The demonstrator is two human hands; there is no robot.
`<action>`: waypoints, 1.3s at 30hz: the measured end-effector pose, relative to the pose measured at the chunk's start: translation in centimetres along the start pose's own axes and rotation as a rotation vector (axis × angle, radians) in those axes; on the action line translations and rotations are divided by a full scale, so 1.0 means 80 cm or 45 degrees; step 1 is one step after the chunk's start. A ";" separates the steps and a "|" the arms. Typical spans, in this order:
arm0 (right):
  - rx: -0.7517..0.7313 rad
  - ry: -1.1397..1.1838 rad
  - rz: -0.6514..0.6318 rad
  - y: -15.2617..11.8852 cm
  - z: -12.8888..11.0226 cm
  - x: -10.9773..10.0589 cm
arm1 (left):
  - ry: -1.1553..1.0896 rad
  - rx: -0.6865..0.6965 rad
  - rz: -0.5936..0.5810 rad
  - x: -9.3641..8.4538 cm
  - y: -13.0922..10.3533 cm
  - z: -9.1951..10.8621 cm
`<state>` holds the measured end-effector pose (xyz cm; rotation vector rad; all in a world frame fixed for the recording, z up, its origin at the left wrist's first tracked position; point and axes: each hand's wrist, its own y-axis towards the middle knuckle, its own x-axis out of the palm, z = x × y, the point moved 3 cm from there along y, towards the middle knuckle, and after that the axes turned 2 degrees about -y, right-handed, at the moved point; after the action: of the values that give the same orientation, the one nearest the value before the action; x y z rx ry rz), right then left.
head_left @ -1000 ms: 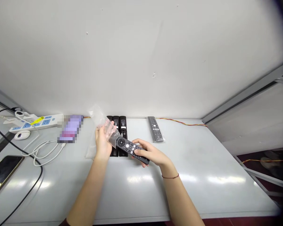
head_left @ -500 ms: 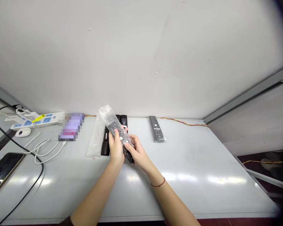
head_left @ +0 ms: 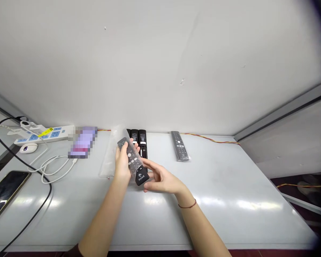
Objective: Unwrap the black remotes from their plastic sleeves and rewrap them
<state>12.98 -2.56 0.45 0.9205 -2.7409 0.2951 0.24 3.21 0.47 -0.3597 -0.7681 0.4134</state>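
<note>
A black remote control [head_left: 133, 160] is partly inside a clear plastic sleeve, its lower end bare and pointing toward me. My left hand [head_left: 122, 162] is closed around the sleeved part, thumb on the button face. Beside the bare end, my right hand [head_left: 162, 178] has its fingers and thumb apart, the fingertips close to the remote's edge; whether they touch it I cannot tell. Behind my hands, several black remotes [head_left: 142, 137] lie face down in a row, partly hidden. An empty-looking plastic sleeve [head_left: 107, 160] lies to their left.
Another sleeved remote [head_left: 179, 145] lies face up to the right, near the wall. At the left are a power strip [head_left: 65, 132], a phone with a lit, blurred screen [head_left: 82, 142], white cable loops [head_left: 46, 169], a dark phone [head_left: 6, 191] and a white mouse-like device [head_left: 28, 148].
The remote's bare end now shows more plainly, turned toward me. My right hand has let go of the sleeve and opened, moving to the lower end. My left hand has shifted slightly left.
</note>
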 end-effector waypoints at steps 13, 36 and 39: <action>-0.275 -0.328 0.494 0.017 0.020 -0.003 | 0.160 0.040 -0.195 0.006 -0.019 -0.023; -0.331 -0.765 0.648 0.017 0.022 0.001 | 0.112 -0.223 -0.141 0.008 0.018 -0.005; -0.375 -0.824 0.641 0.017 0.022 0.005 | 0.139 -0.236 -0.147 0.005 0.018 -0.007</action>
<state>11.54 -2.17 -1.26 0.2533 -3.4452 -0.3952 0.54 4.54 -0.30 -0.5048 -0.7186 0.2125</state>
